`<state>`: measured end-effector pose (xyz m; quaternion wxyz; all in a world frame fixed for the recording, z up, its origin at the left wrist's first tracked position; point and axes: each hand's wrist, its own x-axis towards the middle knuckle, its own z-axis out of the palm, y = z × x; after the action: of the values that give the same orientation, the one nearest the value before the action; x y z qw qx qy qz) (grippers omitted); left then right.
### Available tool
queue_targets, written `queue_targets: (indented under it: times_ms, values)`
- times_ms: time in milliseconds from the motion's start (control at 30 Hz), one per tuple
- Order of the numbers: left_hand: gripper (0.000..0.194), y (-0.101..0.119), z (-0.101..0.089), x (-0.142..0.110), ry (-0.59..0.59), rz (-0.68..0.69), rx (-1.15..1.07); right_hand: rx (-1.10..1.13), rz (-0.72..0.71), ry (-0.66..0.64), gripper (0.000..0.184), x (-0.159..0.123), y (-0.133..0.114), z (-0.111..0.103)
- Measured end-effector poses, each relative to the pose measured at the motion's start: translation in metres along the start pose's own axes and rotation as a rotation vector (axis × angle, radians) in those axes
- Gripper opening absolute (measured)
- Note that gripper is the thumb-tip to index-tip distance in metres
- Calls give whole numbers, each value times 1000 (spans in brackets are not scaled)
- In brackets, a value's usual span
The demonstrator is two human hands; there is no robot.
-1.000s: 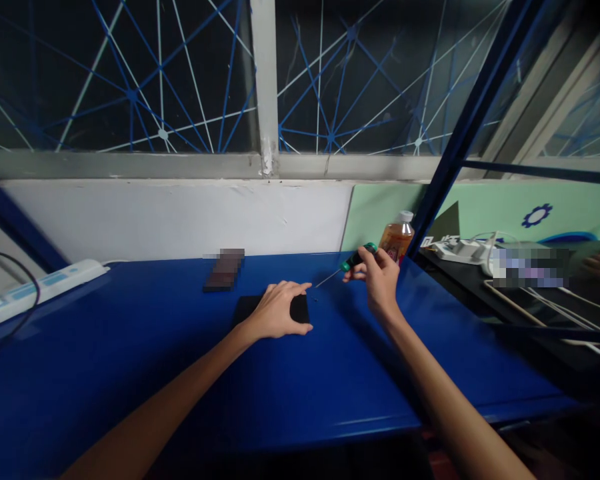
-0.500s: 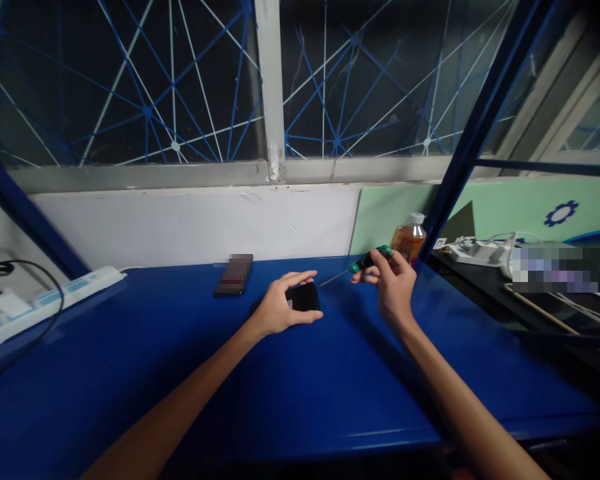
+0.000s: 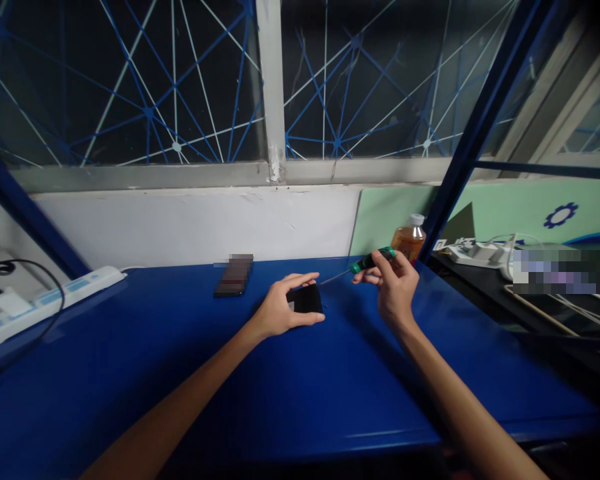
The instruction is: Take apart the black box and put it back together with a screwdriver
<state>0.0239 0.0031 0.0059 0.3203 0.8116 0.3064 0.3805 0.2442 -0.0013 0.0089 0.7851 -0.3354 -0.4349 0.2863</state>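
Note:
My left hand (image 3: 280,308) grips a small black box-shaped object (image 3: 307,299) by its two sides, fingers on the far side and thumb on the near side. What kind of object it is cannot be made out. In my right hand (image 3: 397,288) is a screwdriver (image 3: 373,259) with a green and black handle. Its thin metal shaft slants down to the left, and the tip is at the far right corner of the black object. A few tiny dark bits, perhaps screws, lie on the blue table (image 3: 280,393) just right of the object.
A dark phone (image 3: 231,277) lies left of my hands. Behind my right hand stands a bottle of amber drink (image 3: 409,237). A white power strip (image 3: 55,303) with a black cable runs along the left. Cables and another power strip (image 3: 480,252) sit on the black surface at right.
My right hand and the screwdriver have shifted very slightly, with the handle turned a little. My left hand and the black object are nearly where they were.

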Motion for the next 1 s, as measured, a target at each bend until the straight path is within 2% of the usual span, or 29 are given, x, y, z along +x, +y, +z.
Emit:
queue_targets:
  times_ms: [300, 533, 733, 933, 1000]
  values:
    - [71, 4, -3, -1, -38, -9, -20, -41, -1, -16, 27, 0, -4, 1]
    - [73, 8, -5, -3, -60, -15, -19, -221, -86, 33, 24, -4, -5, 3]
    - [75, 4, -6, -4, -103, -8, 17, -53, -29, -72, 17, -10, -3, 2]
    - [74, 9, -7, -4, -122, -8, 8, -324, -155, 99, 26, -13, -8, 5]
    - [73, 11, -7, -4, -118, -2, -10, -381, -178, 120, 28, -14, -8, 5]
